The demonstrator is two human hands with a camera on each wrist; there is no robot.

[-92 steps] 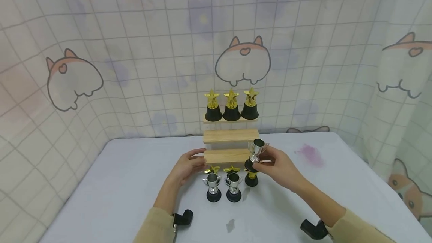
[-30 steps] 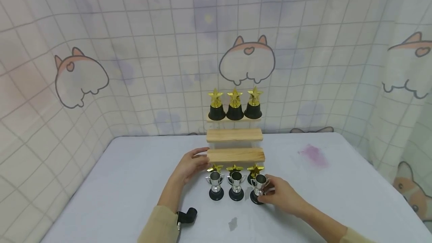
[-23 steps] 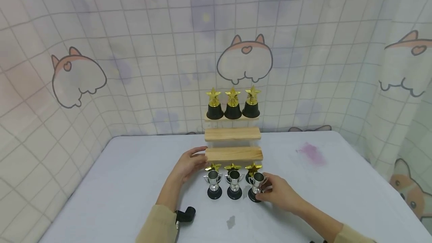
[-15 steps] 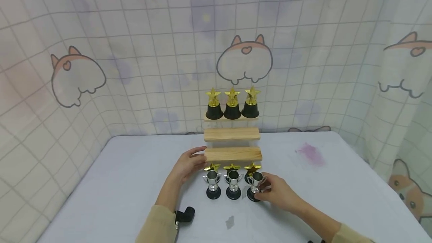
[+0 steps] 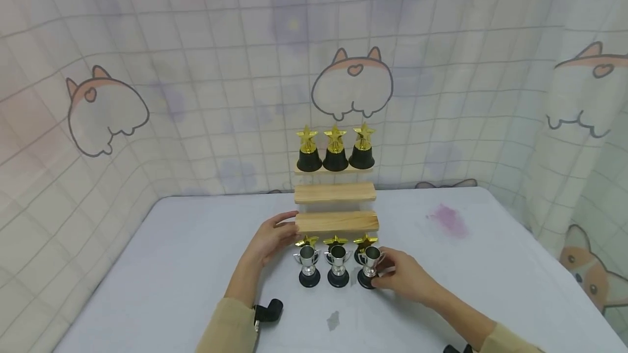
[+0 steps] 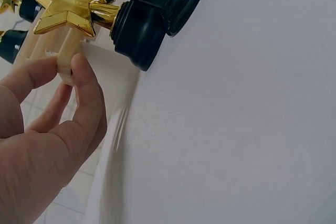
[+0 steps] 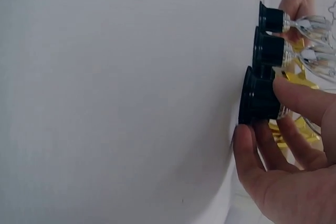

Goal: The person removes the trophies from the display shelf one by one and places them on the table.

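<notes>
My right hand (image 5: 404, 275) holds the rightmost silver cup (image 5: 370, 267) by its black base, upright on the white table; in the right wrist view the thumb and fingers (image 7: 299, 98) lie around that base (image 7: 260, 97). Two more silver cups, one at the left (image 5: 308, 266) and one in the middle (image 5: 338, 266), stand beside it in a row. Close behind them are three gold star trophies, partly hidden. My left hand (image 5: 270, 238) pinches the left end of the lowest wooden step (image 5: 337, 222); the left wrist view shows thumb and fingers on the wood (image 6: 65, 61).
Above the lowest step are a bare middle step (image 5: 335, 193) and a top step (image 5: 333, 171) bearing three star trophies with black bases (image 5: 336, 151). A patterned curtain (image 5: 221, 70) hangs behind the table (image 5: 196, 266). The table has a pink stain and a grey mark.
Since the oldest frame, the right hand has lowered the third silver cup from beside the lowest step to the table, right of the other two. The left hand has stayed at the step.
</notes>
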